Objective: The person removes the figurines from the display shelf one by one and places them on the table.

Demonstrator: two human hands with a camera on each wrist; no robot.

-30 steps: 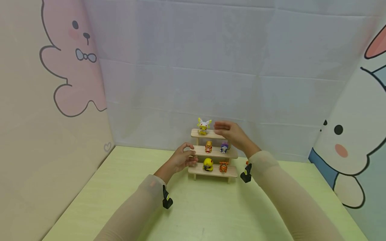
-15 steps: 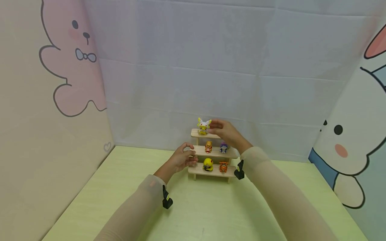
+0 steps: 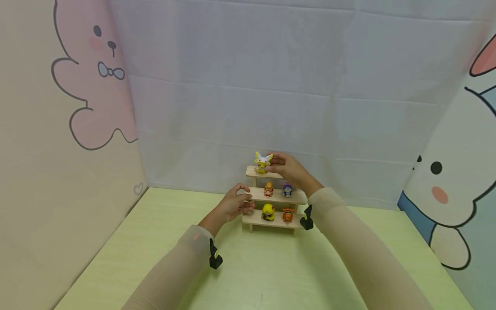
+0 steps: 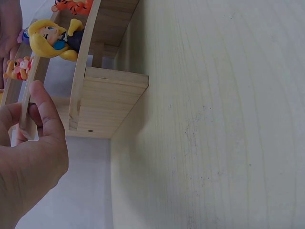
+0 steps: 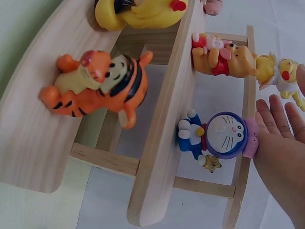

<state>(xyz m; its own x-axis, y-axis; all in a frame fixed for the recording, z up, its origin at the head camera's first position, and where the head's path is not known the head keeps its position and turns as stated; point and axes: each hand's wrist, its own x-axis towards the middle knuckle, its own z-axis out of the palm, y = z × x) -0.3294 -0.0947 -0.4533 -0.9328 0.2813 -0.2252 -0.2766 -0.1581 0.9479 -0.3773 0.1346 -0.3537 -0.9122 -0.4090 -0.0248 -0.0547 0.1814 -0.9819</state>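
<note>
A three-tier wooden display stand (image 3: 277, 220) holds several cartoon figurines. My left hand (image 4: 35, 155) grips the left end of its middle board (image 4: 40, 78) between thumb and fingers. On the top board stands a figurine with a white, long-eared hood (image 3: 262, 159). My right hand (image 3: 293, 171) is at this figurine's right side, fingers fairly straight and thumb toward its front; whether they touch it is hard to tell. The middle board carries a Winnie the Pooh figurine (image 5: 231, 59) and a Doraemon figurine (image 5: 221, 134). Below stand a yellow-haired figurine (image 4: 50, 38) and a Tigger figurine (image 5: 102, 86).
The stand sits on a pale yellow-green table (image 3: 255, 271), close to a white cloth backdrop (image 3: 232, 107). Side panels with a pink bear drawing (image 3: 93, 90) and a white rabbit drawing (image 3: 441, 172) flank the table. Each wrist wears a small black device (image 3: 215, 255).
My right hand has moved left along the top board, up to the white-hooded figurine, and then nearly stopped. My left hand has stayed at the stand's left side.
</note>
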